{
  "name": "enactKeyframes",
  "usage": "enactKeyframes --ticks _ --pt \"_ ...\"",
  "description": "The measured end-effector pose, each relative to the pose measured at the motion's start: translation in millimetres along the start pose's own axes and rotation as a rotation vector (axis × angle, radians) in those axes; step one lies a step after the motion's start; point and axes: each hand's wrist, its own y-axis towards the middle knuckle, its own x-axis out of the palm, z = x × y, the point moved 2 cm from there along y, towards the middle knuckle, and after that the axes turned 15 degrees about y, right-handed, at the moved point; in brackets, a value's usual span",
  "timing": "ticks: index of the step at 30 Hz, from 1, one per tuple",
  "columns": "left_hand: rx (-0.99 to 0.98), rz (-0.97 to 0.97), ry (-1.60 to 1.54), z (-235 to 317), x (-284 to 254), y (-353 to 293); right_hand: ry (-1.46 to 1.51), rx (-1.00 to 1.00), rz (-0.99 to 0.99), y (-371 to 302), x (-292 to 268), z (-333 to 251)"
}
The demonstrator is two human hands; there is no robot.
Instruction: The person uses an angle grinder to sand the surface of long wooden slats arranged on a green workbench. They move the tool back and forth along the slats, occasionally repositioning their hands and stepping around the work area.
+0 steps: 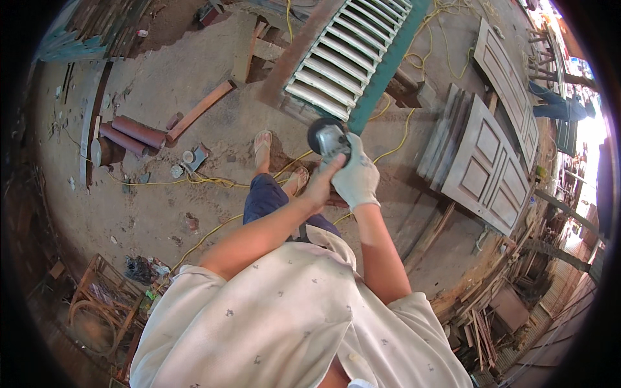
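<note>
An angle grinder (331,136) with a dark round disc is held out in front of me by both hands. My right hand (358,173), in a whitish glove, wraps around the tool's body. My bare left hand (319,185) is closed on it from the other side, with part of its grip hidden. The disc is at the near end of a louvered wooden shutter (372,100), and I cannot tell whether it touches. Pale slats fill the shutter's middle, between a green side rail and a brown one. The shutter lies raised on wooden supports.
A yellow cord (405,141) winds across the dirt floor, past my feet. Grey panelled doors (475,145) lean at the right, and another person (561,108) is beyond them. Reddish-brown cylinders (143,133) and a plank (202,111) lie left. Scrap wood (482,336) is piled at lower right.
</note>
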Motion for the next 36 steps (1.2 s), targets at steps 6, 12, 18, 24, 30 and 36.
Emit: enactKeyframes --ticks 6,12,18,24,30,36 --pt "-0.013 -0.05 0.009 -14 31 6 0.001 0.075 0.035 -17 -25 24" --pt "0.065 0.013 -0.04 10 -29 -4 0.038 -0.03 -0.029 5 13 -32" --pt "0.079 0.007 -0.02 31 -34 -6 0.031 -0.004 -0.051 17 19 -40" --pt "-0.037 -0.085 0.084 6 -2 7 0.036 0.108 0.023 0 -6 -5" --pt "0.048 -0.067 0.08 2 -1 6 0.064 0.089 0.037 -9 -2 2" --pt "0.06 0.062 0.004 30 -43 -11 0.052 0.011 -0.064 12 30 -42"
